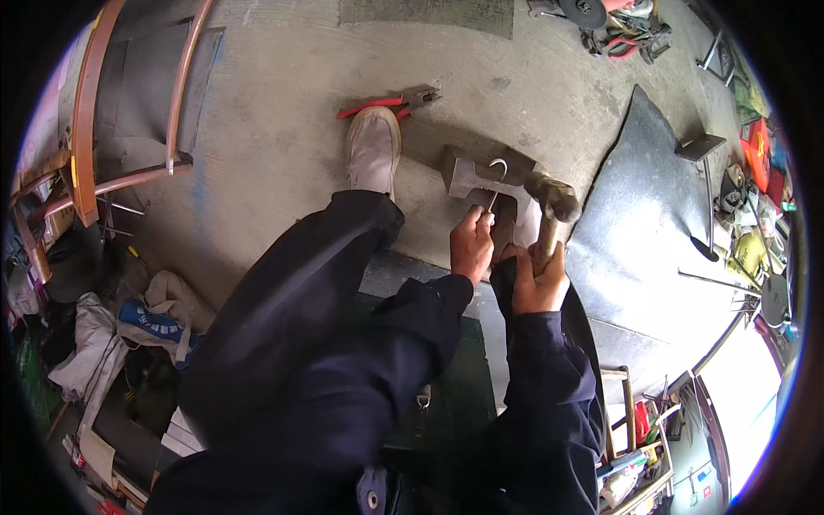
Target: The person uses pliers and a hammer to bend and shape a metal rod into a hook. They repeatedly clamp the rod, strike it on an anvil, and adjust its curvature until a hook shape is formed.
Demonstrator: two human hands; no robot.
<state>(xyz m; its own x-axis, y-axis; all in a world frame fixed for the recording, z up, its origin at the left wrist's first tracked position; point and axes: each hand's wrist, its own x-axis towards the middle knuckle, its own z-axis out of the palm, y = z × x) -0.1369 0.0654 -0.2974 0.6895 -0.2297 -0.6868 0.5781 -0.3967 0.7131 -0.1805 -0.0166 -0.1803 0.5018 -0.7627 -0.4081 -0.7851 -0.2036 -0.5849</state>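
Note:
My left hand (472, 247) is closed round the lower end of a thin metal hook (504, 170). The hook's bent end points up and lies over a grey steel block (463, 178) that stands on the floor in front of me. Just right of it, my right hand (541, 285) grips the wooden handle of a hammer (546, 241). The hammer's head is up beside the right part of the block, apart from the hook as far as I can see. Part of the block is hidden behind my hands and the hammer.
Red-handled pliers (403, 104) lie past my shoe (373, 153). A dark sheet (639, 184) spreads over the floor at the right. More tools (631, 39) are heaped at the far right. Wooden frames (176, 94) stand on the left, with bags (163, 313) nearer me.

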